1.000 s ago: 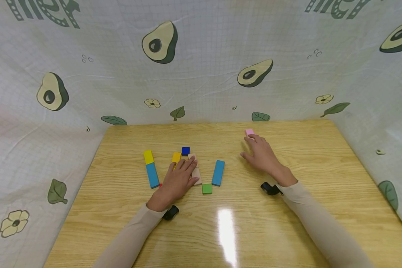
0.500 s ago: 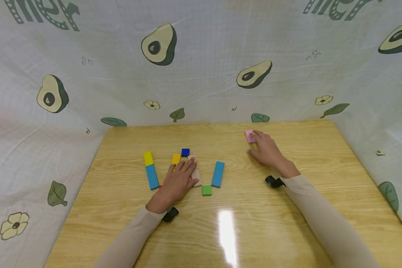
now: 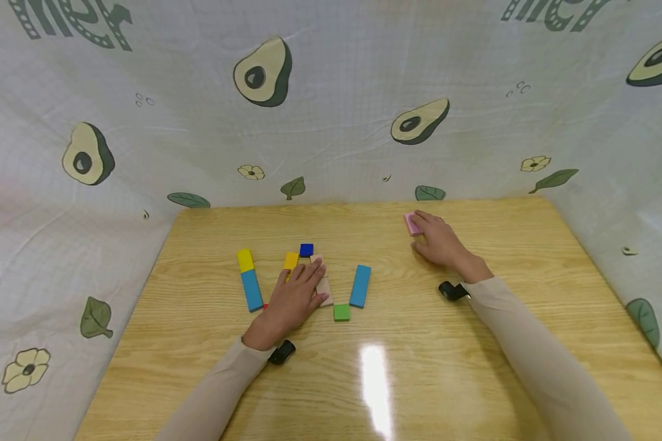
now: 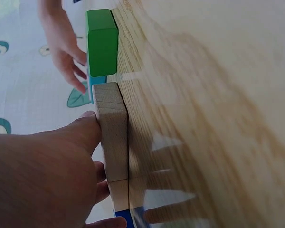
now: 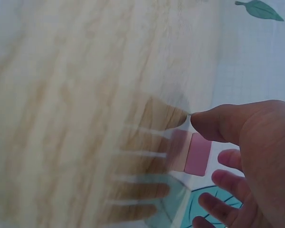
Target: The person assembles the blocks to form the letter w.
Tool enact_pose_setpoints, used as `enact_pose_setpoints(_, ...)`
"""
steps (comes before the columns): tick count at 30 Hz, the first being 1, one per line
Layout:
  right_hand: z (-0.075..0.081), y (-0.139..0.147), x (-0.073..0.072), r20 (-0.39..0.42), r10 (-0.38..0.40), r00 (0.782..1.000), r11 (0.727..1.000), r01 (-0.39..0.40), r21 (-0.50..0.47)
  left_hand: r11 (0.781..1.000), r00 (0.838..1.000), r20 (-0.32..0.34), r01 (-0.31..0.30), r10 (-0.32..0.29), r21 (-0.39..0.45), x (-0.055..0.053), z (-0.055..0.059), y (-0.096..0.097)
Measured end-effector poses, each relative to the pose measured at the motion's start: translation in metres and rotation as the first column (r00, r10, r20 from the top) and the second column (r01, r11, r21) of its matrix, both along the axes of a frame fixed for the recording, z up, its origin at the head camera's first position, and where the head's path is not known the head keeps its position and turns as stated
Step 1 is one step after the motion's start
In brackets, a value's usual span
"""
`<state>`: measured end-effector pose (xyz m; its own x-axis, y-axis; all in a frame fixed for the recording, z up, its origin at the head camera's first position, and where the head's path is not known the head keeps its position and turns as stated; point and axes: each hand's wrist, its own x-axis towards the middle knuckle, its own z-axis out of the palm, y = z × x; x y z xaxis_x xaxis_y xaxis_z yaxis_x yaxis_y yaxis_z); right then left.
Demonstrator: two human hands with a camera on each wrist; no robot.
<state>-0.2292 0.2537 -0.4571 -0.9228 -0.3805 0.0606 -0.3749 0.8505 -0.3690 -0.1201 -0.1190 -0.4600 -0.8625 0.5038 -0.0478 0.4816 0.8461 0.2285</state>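
In the head view, my left hand (image 3: 289,301) lies flat, fingers extended, over a group of blocks. Under its fingertips and beside its thumb are plain wooden blocks (image 3: 325,291), laid end to end. An orange block (image 3: 290,260) and a red block (image 3: 265,306) peek out from beneath that hand, mostly hidden. Toward the far right, my right hand (image 3: 444,244) has its fingertips over a pink block (image 3: 410,228). In the right wrist view, the thumb stands apart from the pink block (image 5: 198,154), and the other fingers are spread loosely behind it.
A dark blue block (image 3: 306,250) sits beyond the wooden ones. A green block (image 3: 341,313) and a light blue block (image 3: 360,286) lie to their right. On the left, a yellow block (image 3: 246,260) meets another light blue block (image 3: 251,291). A patterned cloth (image 3: 336,171) hangs behind the table.
My right hand has shifted to the right and slightly farther away, uncovering more of the pink block. My left hand stays in place over its blocks.
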Motion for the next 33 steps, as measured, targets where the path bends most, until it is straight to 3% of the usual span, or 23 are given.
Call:
enact_pose_setpoints(10,-0.004,0.001,-0.009,-0.002,0.028,1.0,1.0,-0.028,0.0,1.0,1.0,-0.005,-0.002,0.002,0.004,0.001,0.0,0.0)
enact_pose_setpoints(33,-0.002,-0.004,-0.011,-0.05,0.017,0.999,1.0,-0.016,0.024,1.0,1.0,-0.018,-0.002,0.001,-0.011,0.0,0.0,0.001)
